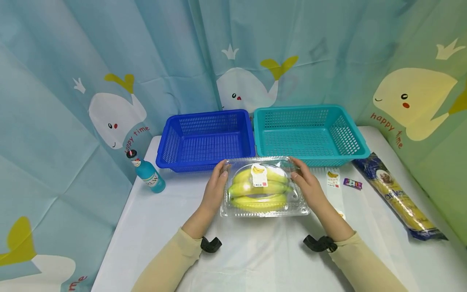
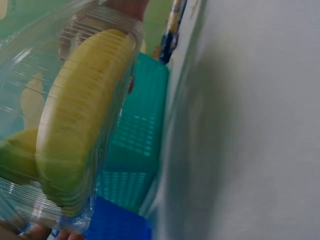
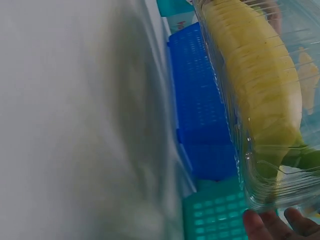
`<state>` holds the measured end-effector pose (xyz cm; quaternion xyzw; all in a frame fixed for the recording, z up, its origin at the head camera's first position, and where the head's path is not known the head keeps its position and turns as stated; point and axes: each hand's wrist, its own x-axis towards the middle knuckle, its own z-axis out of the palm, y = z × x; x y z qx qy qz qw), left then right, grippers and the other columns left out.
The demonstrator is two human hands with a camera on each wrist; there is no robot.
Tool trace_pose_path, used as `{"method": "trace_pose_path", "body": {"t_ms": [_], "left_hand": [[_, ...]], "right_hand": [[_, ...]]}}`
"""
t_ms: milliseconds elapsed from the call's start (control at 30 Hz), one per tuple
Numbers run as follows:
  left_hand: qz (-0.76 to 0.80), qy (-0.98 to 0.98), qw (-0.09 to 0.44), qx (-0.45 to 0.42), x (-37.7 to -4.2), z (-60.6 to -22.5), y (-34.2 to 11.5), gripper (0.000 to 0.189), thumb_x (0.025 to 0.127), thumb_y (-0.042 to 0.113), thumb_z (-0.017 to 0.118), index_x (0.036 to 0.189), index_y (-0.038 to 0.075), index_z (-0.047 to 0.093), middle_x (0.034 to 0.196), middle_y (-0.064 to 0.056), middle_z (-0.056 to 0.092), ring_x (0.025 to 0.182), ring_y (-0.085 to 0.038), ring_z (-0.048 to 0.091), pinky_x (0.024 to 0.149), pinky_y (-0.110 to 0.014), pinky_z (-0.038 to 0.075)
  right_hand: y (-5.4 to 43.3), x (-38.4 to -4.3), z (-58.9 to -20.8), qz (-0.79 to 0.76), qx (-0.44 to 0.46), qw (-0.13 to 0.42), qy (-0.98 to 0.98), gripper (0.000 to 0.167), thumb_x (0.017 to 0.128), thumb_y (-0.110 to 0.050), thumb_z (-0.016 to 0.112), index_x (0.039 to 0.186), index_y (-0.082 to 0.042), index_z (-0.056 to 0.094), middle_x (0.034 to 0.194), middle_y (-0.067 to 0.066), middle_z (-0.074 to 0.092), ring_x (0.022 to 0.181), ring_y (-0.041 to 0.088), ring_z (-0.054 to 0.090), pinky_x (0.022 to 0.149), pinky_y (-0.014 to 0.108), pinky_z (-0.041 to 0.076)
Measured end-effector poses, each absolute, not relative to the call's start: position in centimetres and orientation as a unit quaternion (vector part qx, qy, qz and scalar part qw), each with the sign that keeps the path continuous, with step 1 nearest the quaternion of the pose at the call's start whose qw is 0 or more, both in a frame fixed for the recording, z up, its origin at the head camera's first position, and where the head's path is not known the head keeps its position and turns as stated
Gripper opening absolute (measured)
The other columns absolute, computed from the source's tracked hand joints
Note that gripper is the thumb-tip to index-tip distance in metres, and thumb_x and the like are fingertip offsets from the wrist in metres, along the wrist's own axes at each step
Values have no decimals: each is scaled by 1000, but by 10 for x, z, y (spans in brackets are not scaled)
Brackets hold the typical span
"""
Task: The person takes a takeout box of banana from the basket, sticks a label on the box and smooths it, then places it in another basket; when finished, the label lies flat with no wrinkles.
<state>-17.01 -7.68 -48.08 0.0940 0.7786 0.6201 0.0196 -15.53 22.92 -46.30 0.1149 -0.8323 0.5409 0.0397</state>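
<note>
Both hands hold a clear plastic clamshell box (image 1: 299, 209) by its two short sides, in the middle of the head view. Several yellow bananas (image 1: 259, 188) with greenish ends lie inside, and a banana-print sticker (image 1: 259, 175) is on the lid. The left hand (image 1: 213, 192) grips the left side, its thumb on the lid's edge. On the opposite side, the right hand (image 1: 310, 190) grips likewise. Both wrist views show the box raised off the white table, with fingertips (image 3: 257, 225) under or against its far edge; the palms are hidden there.
Behind the box stand a blue basket (image 1: 208, 165) and a teal basket (image 1: 310, 160), side by side. A turquoise bottle (image 1: 150, 176) is at left. At right are a sticker strip (image 1: 333, 178), a small purple packet (image 1: 352, 183) and a long pasta bag (image 1: 395, 198).
</note>
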Motion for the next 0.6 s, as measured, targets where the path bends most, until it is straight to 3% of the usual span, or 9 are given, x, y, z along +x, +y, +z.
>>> {"method": "trace_pose_path", "body": {"t_ms": [133,267,500,600], "left_hand": [[620,779,15,97,-175,-469,-73,57,104,54,30,155,30,25,156,4,39,147,-19,33,123,-43,26],[625,772,10,117,-184,-456,-68,58,103,55,30,155,30,24,156,5,38,147,-18,33,123,-43,26],[612,781,-2,126,-201,-436,-58,59,102,58,29,155,33,24,156,8,37,148,-16,32,122,-45,27],[609,784,-8,125,-209,-429,-52,60,102,57,30,156,29,26,157,7,38,148,-16,32,122,-44,27]], "right_hand": [[232,-158,-452,544,106,35,-832,53,107,-29,40,157,-19,26,160,15,30,128,19,46,103,34,45],[237,-165,-442,547,105,42,-830,54,107,-31,40,157,-21,25,161,15,27,135,38,41,106,60,39],[248,-179,-420,553,104,54,-825,53,106,-35,39,157,-26,27,160,13,28,137,39,38,106,64,36],[254,-187,-415,556,95,53,-824,52,106,-37,38,156,-29,28,160,12,29,138,37,37,107,63,36]]}}
